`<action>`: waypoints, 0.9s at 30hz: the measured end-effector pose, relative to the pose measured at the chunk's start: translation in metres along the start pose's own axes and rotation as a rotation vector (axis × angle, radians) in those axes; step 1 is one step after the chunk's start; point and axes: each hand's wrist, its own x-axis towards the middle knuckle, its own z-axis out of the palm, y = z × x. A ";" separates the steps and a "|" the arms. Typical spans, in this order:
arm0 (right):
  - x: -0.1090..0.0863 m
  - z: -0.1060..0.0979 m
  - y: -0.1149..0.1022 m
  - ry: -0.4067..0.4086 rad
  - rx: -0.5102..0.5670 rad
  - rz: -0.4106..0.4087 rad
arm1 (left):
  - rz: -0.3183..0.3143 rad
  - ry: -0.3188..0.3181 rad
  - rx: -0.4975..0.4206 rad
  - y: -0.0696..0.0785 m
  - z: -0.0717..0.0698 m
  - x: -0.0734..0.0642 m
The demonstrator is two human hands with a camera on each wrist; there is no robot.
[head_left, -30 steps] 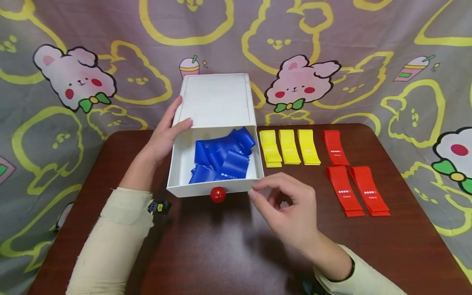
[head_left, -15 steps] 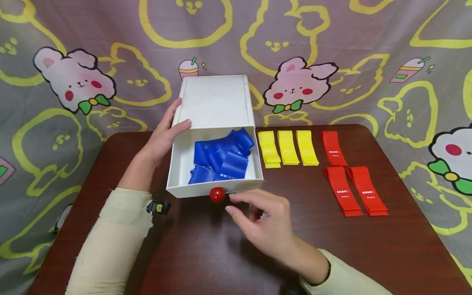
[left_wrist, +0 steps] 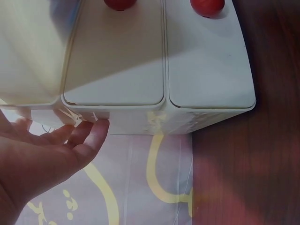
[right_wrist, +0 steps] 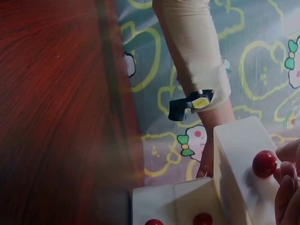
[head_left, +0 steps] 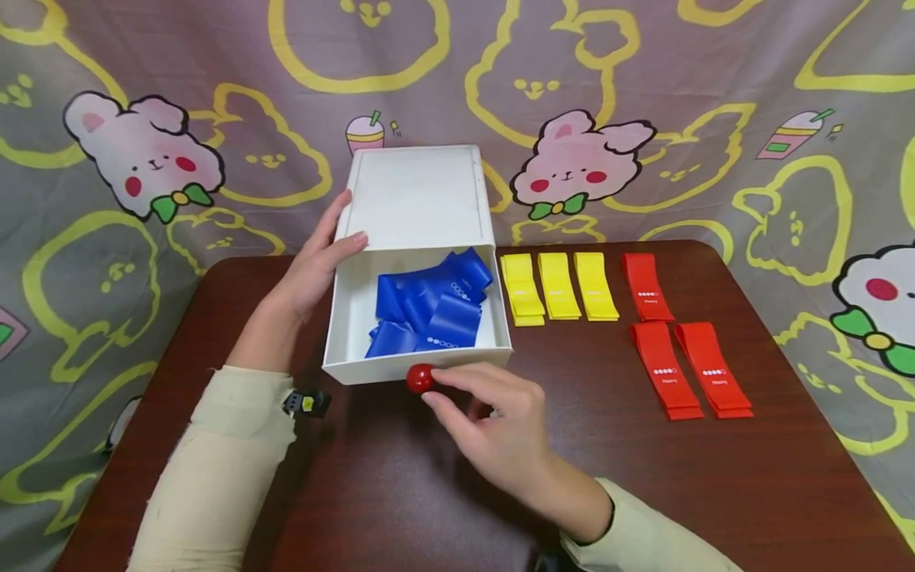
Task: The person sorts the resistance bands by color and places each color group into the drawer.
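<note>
A white drawer cabinet (head_left: 418, 199) stands at the back of the table, its top drawer (head_left: 350, 318) pulled out. Crumpled blue resistance bands (head_left: 429, 302) lie in that drawer. My left hand (head_left: 303, 270) rests on the cabinet's left side, thumb over the top edge; the left wrist view shows its fingertips (left_wrist: 101, 129) against the side wall. With thumb and index finger, my right hand (head_left: 496, 421) pinches the round red knob (head_left: 418, 380) on the drawer front. Only part of that hand shows in the right wrist view, beside the knob (right_wrist: 265, 164).
Right of the cabinet lie several folded bands: yellow ones (head_left: 559, 286) in a row and red ones (head_left: 668, 372) farther right. Lower drawers (left_wrist: 115, 56) with red knobs are closed beneath the pulled-out one. A cartoon-print cloth (head_left: 429, 71) hangs behind the brown table (head_left: 400, 492).
My right hand has moved left from the drawer's front right corner to the red knob and taken hold of it. The left hand, drawer and bands stay in place.
</note>
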 end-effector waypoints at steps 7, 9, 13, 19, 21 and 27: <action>-0.002 0.004 0.004 0.009 -0.025 0.007 | -0.002 -0.008 -0.003 0.002 0.000 0.000; -0.003 0.005 0.005 0.013 -0.033 0.006 | 0.002 -0.010 -0.007 0.001 0.000 0.000; -0.003 0.007 0.006 0.020 -0.056 0.006 | 0.011 -0.017 -0.012 0.000 -0.001 0.002; -0.003 0.010 0.007 0.032 -0.065 -0.002 | 0.016 -0.027 -0.013 0.000 -0.002 0.002; -0.003 0.011 0.007 0.031 -0.077 0.000 | 0.018 -0.032 -0.014 0.000 -0.002 0.002; 0.001 0.013 0.011 0.029 -0.103 0.004 | 0.018 -0.027 -0.010 -0.001 -0.001 0.003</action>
